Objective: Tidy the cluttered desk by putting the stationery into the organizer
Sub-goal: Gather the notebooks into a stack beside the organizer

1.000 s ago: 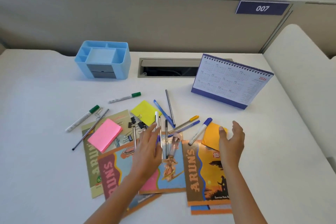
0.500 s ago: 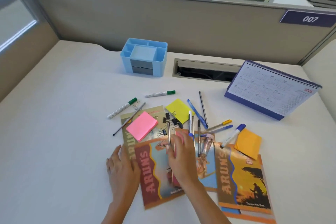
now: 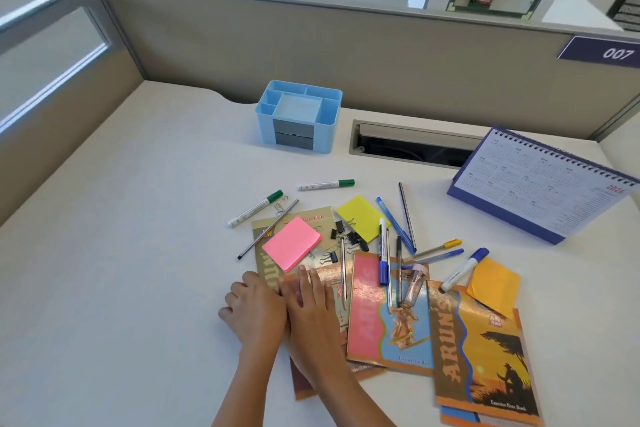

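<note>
We see the white surface (image 3: 121, 270) carrying a blue organizer (image 3: 299, 116) near its far edge, well apart from the notebooks (image 3: 388, 319), sticky pads and pens scattered toward the near edge. Our left hand (image 3: 254, 314) and right hand (image 3: 311, 305) lie flat, fingers spread, side by side on a notebook, gripping nothing.

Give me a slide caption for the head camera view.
Both hands, left hand and right hand, rest on notebooks; blue organizer stands empty behind scattered pens.
</note>
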`<state>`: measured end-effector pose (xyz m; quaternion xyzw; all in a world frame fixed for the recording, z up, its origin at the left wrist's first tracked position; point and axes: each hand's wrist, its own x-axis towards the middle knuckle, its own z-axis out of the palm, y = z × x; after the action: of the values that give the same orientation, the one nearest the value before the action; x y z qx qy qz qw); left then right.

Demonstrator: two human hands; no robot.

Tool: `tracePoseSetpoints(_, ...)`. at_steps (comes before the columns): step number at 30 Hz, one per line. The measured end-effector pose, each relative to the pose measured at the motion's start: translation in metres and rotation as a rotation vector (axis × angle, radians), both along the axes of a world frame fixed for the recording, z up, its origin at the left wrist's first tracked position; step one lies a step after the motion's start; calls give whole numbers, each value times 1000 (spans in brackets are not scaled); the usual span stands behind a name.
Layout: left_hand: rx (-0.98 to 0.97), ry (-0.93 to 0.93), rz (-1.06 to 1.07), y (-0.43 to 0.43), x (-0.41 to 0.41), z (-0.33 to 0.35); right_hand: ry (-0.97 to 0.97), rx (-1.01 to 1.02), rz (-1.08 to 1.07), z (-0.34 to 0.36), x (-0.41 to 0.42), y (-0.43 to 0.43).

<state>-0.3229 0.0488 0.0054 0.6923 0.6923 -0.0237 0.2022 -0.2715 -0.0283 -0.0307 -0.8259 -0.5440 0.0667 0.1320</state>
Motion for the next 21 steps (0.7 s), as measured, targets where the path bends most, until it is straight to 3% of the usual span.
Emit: tracePoseSetpoints(21, 135, -50, -40, -17, -9, -28, 25, -25, -147, -8, 34, -14)
